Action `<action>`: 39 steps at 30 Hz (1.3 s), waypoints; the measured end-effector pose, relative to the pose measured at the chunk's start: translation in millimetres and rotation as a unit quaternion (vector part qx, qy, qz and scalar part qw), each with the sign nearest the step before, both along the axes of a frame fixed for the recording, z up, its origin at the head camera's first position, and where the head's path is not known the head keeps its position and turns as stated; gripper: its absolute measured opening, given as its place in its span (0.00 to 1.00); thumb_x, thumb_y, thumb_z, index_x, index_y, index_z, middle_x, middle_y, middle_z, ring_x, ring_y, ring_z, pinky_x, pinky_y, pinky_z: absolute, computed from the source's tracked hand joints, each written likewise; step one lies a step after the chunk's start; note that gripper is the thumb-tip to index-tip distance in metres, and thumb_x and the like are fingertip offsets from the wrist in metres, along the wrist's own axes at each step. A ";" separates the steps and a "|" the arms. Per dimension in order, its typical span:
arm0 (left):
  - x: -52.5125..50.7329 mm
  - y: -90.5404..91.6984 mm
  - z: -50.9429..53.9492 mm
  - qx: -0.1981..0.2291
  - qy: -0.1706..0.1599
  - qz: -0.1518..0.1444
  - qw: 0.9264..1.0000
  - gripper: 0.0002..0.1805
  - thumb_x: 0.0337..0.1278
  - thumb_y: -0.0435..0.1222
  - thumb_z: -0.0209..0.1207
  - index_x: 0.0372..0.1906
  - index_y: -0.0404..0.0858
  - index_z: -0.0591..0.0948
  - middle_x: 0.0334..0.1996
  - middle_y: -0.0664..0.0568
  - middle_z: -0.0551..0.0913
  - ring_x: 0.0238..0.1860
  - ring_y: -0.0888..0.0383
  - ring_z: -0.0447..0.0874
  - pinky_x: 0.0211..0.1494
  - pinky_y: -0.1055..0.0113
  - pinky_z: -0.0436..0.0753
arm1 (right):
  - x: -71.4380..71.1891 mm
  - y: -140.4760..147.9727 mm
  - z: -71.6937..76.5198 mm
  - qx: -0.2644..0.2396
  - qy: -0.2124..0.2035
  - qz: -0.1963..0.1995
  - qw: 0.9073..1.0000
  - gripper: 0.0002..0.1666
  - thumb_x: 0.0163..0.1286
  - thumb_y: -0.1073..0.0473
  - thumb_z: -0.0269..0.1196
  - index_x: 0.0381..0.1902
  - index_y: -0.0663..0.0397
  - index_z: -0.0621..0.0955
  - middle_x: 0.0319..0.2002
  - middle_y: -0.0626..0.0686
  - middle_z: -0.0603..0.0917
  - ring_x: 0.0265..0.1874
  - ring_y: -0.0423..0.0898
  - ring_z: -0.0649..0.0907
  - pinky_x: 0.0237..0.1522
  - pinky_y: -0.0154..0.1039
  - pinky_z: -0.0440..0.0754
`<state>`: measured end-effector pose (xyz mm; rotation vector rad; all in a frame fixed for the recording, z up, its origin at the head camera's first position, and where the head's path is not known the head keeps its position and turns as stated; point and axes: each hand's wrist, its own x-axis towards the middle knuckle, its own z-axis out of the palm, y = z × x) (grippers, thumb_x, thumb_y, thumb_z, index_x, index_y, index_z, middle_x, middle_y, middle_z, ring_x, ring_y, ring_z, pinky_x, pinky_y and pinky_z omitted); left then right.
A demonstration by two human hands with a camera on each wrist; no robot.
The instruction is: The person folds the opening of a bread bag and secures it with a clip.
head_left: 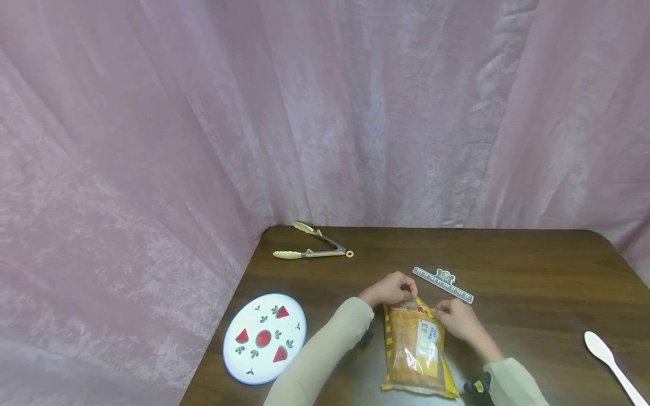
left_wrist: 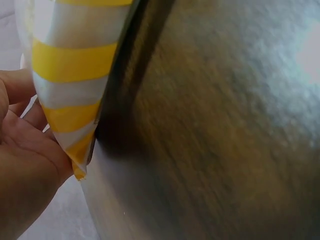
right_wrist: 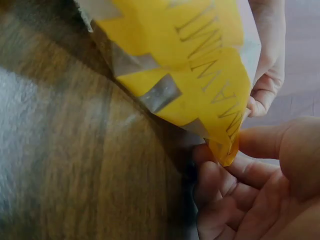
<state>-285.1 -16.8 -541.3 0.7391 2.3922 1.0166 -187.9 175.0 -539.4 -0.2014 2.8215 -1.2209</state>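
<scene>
While the left hand (head_left: 390, 289) and right hand (head_left: 457, 318) pinch its top with fingers (right_wrist: 252, 171), the shiny yellow-edged packet (head_left: 417, 354) shows golden contents (head_left: 404, 330).

On your left, a white plate (head_left: 263, 361) with a blue rim lies on the dark wood-grain bench (head_left: 528, 270), printed with watermelon slices, leaves and a red disc at its middle. Beyond it, near the far edge, you have tongs (head_left: 323, 254) spread in a V, their pale yellow tips pointing left. Right of the tongs and nearer you, a long clip (head_left: 443, 284) lies slantwise. At your far right is a white spoon (head_left: 613, 365); pink curtains (head_left: 355, 113) hang behind.
</scene>
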 end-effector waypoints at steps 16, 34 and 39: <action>6.3 -1.5 -3.1 0.029 -0.048 0.059 0.997 0.10 0.62 0.35 0.60 0.26 0.43 0.85 0.26 0.57 0.82 0.29 0.62 0.77 0.32 0.69 0.75 | 5.7 7.2 -1.9 -0.039 -0.032 0.019 0.999 0.16 0.68 0.63 0.65 0.18 0.56 0.79 0.15 0.46 0.73 0.17 0.43 0.71 0.20 0.35 0.67; 1.0 0.1 8.9 -0.044 -0.026 -0.008 0.999 0.11 0.68 0.46 0.63 0.32 0.45 0.84 0.30 0.59 0.82 0.32 0.62 0.79 0.35 0.69 0.78 | 5.3 5.6 -3.5 -0.072 -0.058 -0.010 0.996 0.13 0.74 0.66 0.56 0.30 0.63 0.84 0.20 0.48 0.76 0.21 0.46 0.72 0.23 0.38 0.68; 2.8 -0.5 7.6 -0.047 -0.014 -0.025 0.999 0.13 0.70 0.44 0.62 0.29 0.45 0.83 0.26 0.58 0.79 0.27 0.63 0.76 0.31 0.70 0.78 | 5.5 4.7 -4.2 -0.071 -0.060 -0.013 0.996 0.16 0.76 0.62 0.56 0.26 0.59 0.81 0.17 0.47 0.72 0.19 0.44 0.71 0.22 0.37 0.68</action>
